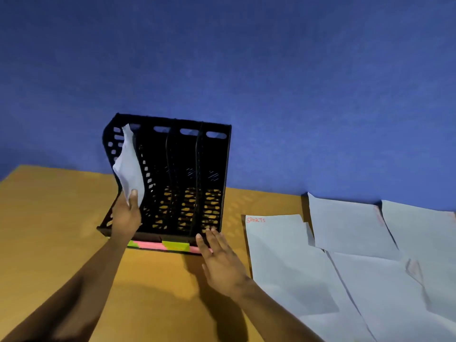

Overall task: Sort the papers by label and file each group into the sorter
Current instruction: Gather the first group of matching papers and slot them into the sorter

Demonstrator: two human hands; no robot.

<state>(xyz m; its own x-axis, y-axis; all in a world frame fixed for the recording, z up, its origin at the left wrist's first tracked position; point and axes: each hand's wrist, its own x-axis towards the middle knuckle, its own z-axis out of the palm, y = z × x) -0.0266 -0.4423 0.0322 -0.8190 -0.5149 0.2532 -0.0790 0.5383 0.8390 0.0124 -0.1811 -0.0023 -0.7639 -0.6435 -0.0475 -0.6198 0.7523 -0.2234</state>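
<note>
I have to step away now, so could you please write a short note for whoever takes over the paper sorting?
Left hand: grip shut on a bundle of papers, which stands in the leftmost slot of the black sorter.
Right hand: open, holding nothing, fingers at the sorter's front right corner.
Done: one group is going into the sorter; the other three slots look empty.
Left: several sheets lie on the table to the right, including one marked SPORTS; the other labels are unreadable. File each group.
</note>
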